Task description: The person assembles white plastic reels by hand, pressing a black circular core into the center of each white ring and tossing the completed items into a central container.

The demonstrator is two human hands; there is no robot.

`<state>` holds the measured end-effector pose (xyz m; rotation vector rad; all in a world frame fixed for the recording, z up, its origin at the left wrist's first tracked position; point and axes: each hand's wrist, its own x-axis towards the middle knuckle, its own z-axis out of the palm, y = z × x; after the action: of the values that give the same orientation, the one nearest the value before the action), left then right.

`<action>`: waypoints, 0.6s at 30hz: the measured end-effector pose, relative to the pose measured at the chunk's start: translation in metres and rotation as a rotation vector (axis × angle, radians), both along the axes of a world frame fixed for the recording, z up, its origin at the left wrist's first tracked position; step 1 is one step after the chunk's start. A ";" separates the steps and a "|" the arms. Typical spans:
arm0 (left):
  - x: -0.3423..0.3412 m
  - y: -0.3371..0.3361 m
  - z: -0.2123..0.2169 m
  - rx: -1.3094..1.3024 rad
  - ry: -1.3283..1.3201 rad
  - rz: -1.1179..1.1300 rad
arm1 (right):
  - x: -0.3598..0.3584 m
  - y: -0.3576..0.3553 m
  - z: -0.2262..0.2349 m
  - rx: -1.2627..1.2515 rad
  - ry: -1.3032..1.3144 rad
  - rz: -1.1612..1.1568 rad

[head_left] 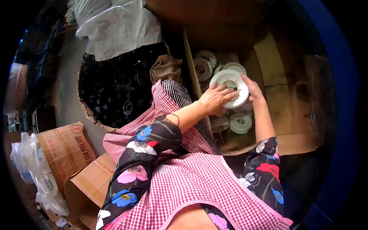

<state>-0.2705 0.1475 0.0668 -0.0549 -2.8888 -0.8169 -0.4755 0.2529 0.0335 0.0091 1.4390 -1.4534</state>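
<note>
Closest of all is your pink and white checked apron [191, 172], spread over your front and lap. Your black sleeves [130, 176] have big flowers on them, in blue, pink, red and white. Your arms reach out over a big open cardboard box [295, 142]. You have a white ring [241, 92] up over the box, with a round hole in its middle. Your right hand [252, 87] is grasping the ring by its right edge. Your left hand [219, 98] lies on the other side of it, with its fingers stretched out toward the hole. I can't tell if that hand is squeezing too. Under the ring, more pale round pieces [241, 122] lie in the box. To the left of the box is a bin [87, 111] full of small black pieces [122, 86]. A white plastic bag [122, 30] lies over its far side, and a brown cloth [166, 69] sits near its right edge. Brown cartons [67, 151] stand low on your left, next to clear plastic bags [44, 176].
</note>
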 end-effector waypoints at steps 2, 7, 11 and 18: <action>-0.002 0.010 -0.001 -0.059 -0.021 0.024 | 0.003 -0.001 -0.004 -0.023 -0.105 0.070; 0.000 0.009 -0.013 -0.065 -0.116 -0.130 | 0.020 -0.005 -0.003 0.006 -0.375 0.257; -0.004 0.014 -0.009 -0.019 -0.186 -0.103 | 0.019 -0.009 -0.008 -0.005 -0.349 0.149; 0.001 0.005 -0.018 -0.009 -0.023 -0.045 | 0.029 -0.010 0.010 0.035 -0.302 -0.040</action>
<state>-0.2699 0.1527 0.0489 -0.1124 -2.9232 -0.8177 -0.4469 0.2430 0.0434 0.2697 1.2214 -1.3917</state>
